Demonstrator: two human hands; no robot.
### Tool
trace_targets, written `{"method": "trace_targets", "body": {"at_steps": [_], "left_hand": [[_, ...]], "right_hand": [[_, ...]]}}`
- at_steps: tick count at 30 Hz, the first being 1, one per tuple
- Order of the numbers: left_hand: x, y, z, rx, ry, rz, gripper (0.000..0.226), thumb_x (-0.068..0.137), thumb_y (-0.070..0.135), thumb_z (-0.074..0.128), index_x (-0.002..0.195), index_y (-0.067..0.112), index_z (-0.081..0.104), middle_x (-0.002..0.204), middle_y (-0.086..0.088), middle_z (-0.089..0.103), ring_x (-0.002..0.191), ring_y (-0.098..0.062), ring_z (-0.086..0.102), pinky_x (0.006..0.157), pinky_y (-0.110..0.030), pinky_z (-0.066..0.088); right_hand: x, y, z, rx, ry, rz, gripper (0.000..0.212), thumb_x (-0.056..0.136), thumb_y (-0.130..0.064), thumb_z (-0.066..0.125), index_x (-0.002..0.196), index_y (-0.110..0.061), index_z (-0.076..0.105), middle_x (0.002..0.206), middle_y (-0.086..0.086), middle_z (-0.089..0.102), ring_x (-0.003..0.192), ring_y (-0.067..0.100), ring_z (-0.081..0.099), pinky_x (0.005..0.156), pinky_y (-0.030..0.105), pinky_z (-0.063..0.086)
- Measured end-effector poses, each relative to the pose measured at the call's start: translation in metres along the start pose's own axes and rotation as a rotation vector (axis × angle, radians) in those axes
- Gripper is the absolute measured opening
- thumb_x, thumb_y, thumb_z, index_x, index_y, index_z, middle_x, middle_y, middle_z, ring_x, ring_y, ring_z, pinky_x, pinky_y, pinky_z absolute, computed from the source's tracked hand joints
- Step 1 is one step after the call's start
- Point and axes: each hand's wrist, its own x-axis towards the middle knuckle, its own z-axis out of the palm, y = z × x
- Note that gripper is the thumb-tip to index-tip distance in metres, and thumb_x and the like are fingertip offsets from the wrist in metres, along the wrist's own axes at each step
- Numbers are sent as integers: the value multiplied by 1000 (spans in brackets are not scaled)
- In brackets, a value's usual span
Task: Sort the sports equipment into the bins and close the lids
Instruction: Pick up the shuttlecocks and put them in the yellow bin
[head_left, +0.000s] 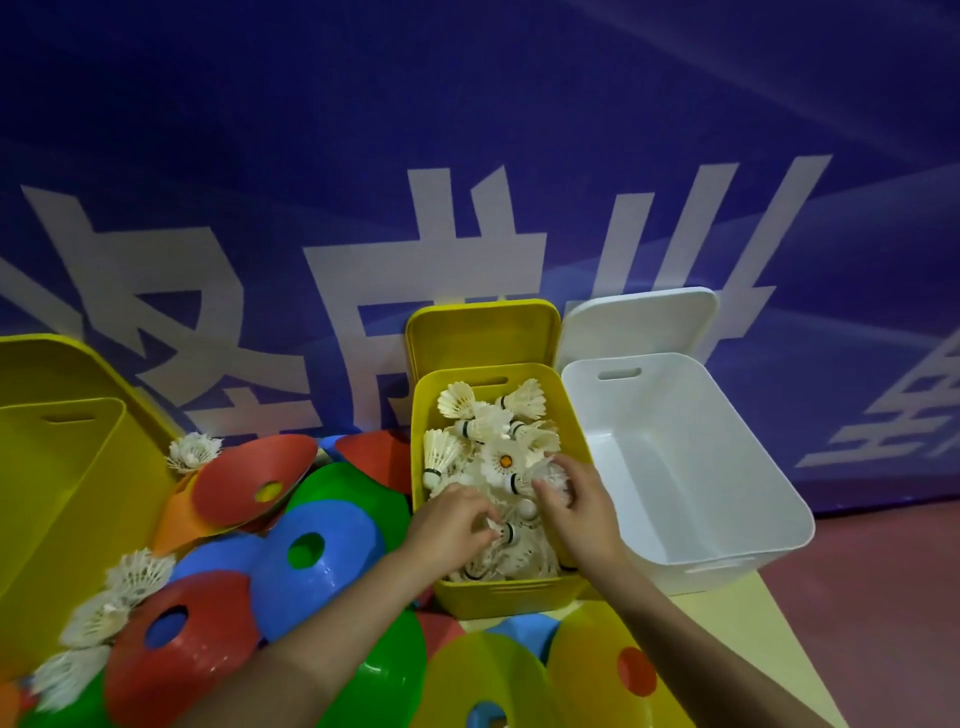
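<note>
A small yellow bin (571, 415) in the middle holds several white feather shuttlecocks (496, 447), and its lid (483, 332) leans upright behind it. Both my hands are inside this bin. My left hand (452, 525) has its fingers curled around a shuttlecock near the front. My right hand (576, 499) grips another shuttlecock on the right side. An empty white bin (769, 493) stands to the right, its white lid (639, 322) propped behind. A large yellow bin (78, 467) stands open at the left.
Coloured flat disc cones (306, 551), red, blue, green, orange and yellow, lie piled on the floor in front. Loose shuttlecocks (137, 574) lie among them at the left, one (193, 451) by the large bin. A blue banner wall (467, 156) closes the back.
</note>
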Motion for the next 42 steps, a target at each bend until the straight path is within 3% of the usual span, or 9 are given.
{"method": "trace_targets", "body": {"at_steps": [6, 10, 13, 16, 22, 26, 30, 37, 42], "left_hand": [[3, -1, -3, -106, 22, -36, 18, 80, 47, 66, 92, 34, 69, 108, 14, 50, 115, -4, 40, 97, -24, 36], [-14, -12, -14, -217, 308, -94, 38, 84, 59, 47, 101, 33, 68, 120, 16, 50, 119, -2, 38, 98, -23, 32], [-16, -29, -16, -171, 498, -272, 38, 94, 35, 46, 126, 20, 58, 133, 3, 47, 125, -13, 37, 104, -28, 32], [-14, -42, -11, -240, 538, -483, 41, 99, 19, 45, 139, 13, 45, 141, -5, 43, 131, -22, 35, 107, -30, 27], [-32, -56, 19, -489, 377, -571, 40, 102, 15, 38, 141, 19, 42, 142, -6, 49, 130, -21, 46, 104, -28, 38], [-44, -52, 23, -779, 494, -748, 34, 103, 21, 38, 133, 16, 51, 135, -5, 53, 126, -20, 47, 97, -21, 33], [-40, -39, 12, -999, 482, -702, 27, 101, 29, 40, 119, 25, 60, 119, 4, 60, 111, -11, 53, 92, -25, 39], [-43, -44, 1, -956, 350, -665, 21, 99, 15, 44, 112, 18, 61, 95, 10, 59, 85, -3, 54, 63, -5, 41], [-75, -91, -23, -1005, 323, -658, 23, 101, 14, 41, 100, 25, 61, 106, -3, 62, 88, -15, 58, 68, -23, 47]], "right_hand": [[-3, -4, -7, 93, -11, 3, 39, 90, -36, 61, 126, -27, 53, 120, -7, 52, 109, 4, 47, 86, 15, 35], [9, -10, -12, 185, -21, -38, 36, 90, -34, 61, 125, -29, 54, 119, -12, 51, 110, -1, 46, 85, 2, 31], [37, -22, -3, 222, -45, -76, 38, 88, -35, 64, 125, -26, 56, 123, -8, 56, 113, 5, 50, 93, 19, 40], [66, -39, 21, 193, -186, -145, 42, 87, -37, 65, 125, -22, 57, 123, -4, 60, 112, 11, 55, 94, 29, 45], [100, -46, 70, -453, -492, -311, 44, 90, -52, 50, 126, -28, 57, 125, 4, 61, 119, 24, 50, 98, 37, 36], [101, -43, 90, -809, -536, -347, 43, 92, -53, 42, 124, -29, 58, 131, 6, 53, 127, 26, 36, 102, 44, 26], [86, -43, 95, -673, -489, -241, 47, 90, -48, 49, 133, -29, 49, 130, 6, 55, 125, 26, 40, 104, 44, 29], [76, -63, 85, -347, -236, -241, 38, 93, -33, 54, 127, -16, 57, 122, 9, 59, 120, 27, 47, 97, 38, 40], [65, -108, 106, -230, -226, -290, 33, 92, -25, 55, 124, -16, 58, 111, 5, 61, 92, 19, 59, 79, 33, 47]]}}
